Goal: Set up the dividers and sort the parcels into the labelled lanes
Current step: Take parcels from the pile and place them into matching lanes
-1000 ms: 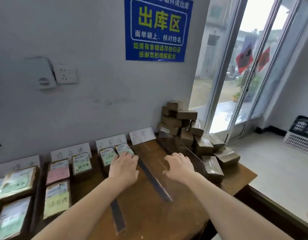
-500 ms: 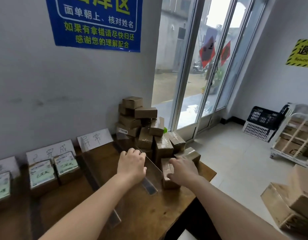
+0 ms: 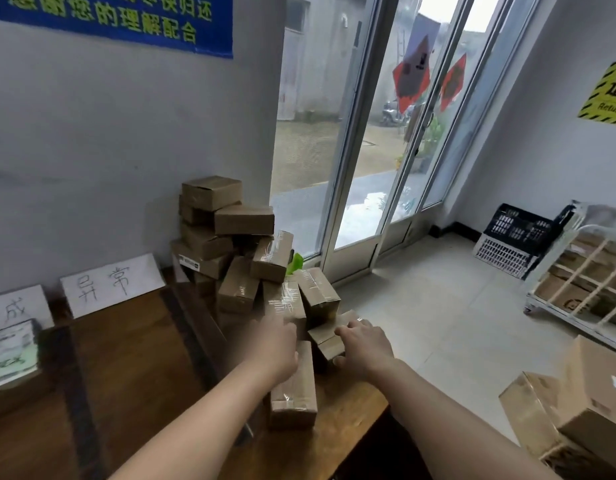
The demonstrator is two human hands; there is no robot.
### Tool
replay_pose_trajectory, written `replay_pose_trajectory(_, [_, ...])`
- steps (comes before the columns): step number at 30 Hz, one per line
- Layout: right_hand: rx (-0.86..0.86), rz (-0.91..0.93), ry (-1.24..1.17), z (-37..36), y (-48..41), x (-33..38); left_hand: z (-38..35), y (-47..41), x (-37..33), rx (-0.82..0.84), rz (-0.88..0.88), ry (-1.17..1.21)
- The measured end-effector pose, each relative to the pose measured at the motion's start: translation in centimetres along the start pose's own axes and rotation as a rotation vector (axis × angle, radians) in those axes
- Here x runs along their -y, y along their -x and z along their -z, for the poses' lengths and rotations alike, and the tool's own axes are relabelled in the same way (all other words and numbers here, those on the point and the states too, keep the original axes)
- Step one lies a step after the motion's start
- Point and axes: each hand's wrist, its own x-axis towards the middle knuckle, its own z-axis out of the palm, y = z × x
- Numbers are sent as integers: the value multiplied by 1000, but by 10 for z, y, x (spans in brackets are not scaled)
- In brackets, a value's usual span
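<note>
- Both hands were out at the pile of parcels (image 3: 244, 258) stacked at the table's (image 3: 133, 358) far right corner, against the wall.
- The right hand (image 3: 363, 348) was cupped over a small box (image 3: 329, 337) at the pile's near edge, thumb under one side and fingers on top, apparently picking it for sorting.
- The left hand (image 3: 277, 351) was blurred; it lay against a taped box (image 3: 294, 386) lying flat nearest me, but I could not tell whether the fingers were spread or gripping.
- A clear divider (image 3: 195, 327) stood just left of the pile, walling off the right-hand lane, which held no parcels.
- That lane's card (image 3: 112, 284) read 异常; the next card (image 3: 15, 308) to the left showed 成.
- The blue poster (image 3: 109, 19) partly read 感谢您的理解配合; a yellow sign (image 3: 608, 95) said "Return".
</note>
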Motion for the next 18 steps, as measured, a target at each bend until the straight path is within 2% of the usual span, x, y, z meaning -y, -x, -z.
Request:
replay_pose_trajectory(7, [79,91,10,-24,-55,-45,-41,-28,-27,192,145,58])
replay_pose_trajectory(12, [151,203,44,-49,-91,-71,-69,-31,-51,276,396,191])
replay_pose_trajectory(18, [194,390,74,-74,-132,-94,-90,-30,-78,270,616,287])
